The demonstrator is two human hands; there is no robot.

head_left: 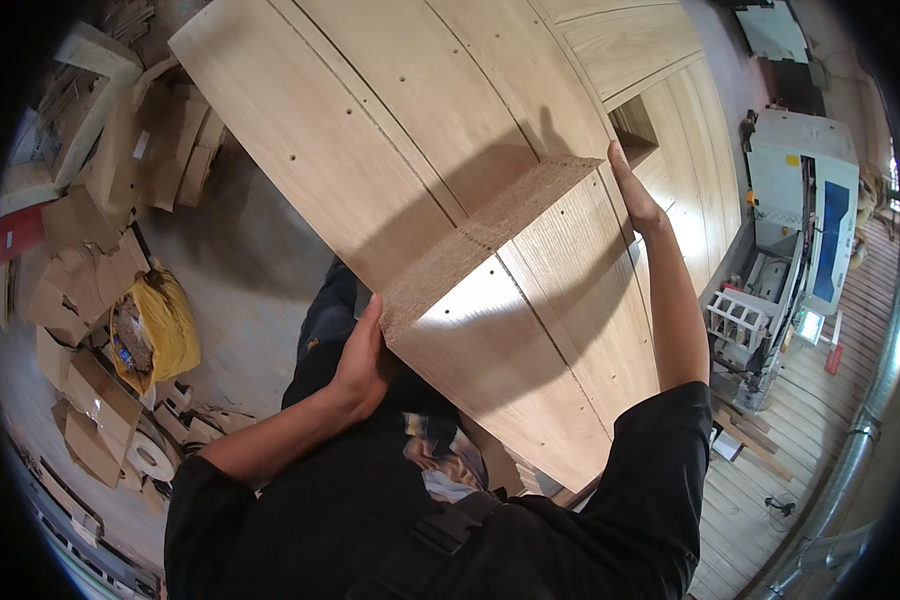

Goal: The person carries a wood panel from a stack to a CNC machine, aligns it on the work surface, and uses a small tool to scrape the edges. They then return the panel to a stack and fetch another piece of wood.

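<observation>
Light wood-grain chipboard panels [560,290] lie side by side in front of me, with thin gaps between them and small drilled holes in their faces. Their rough brown raw ends [490,235] form a band facing away from me. My left hand [362,355] grips the left side at the near corner of that band, most of its fingers hidden beneath or behind the panel. On the opposite side, my right hand [633,190] holds the edge, thumb pointing up along the far corner. Beyond the raw ends, a lower layer of similar drilled panels [370,110] carries the shadow.
More wood-grain panels [685,150] lie on the right, around a dark rectangular gap [633,130]. A white and blue machine [810,200] stands farther right, near a metal pipe [865,430]. Cardboard scraps [100,280] and a yellow sack [160,325] sit on the left floor.
</observation>
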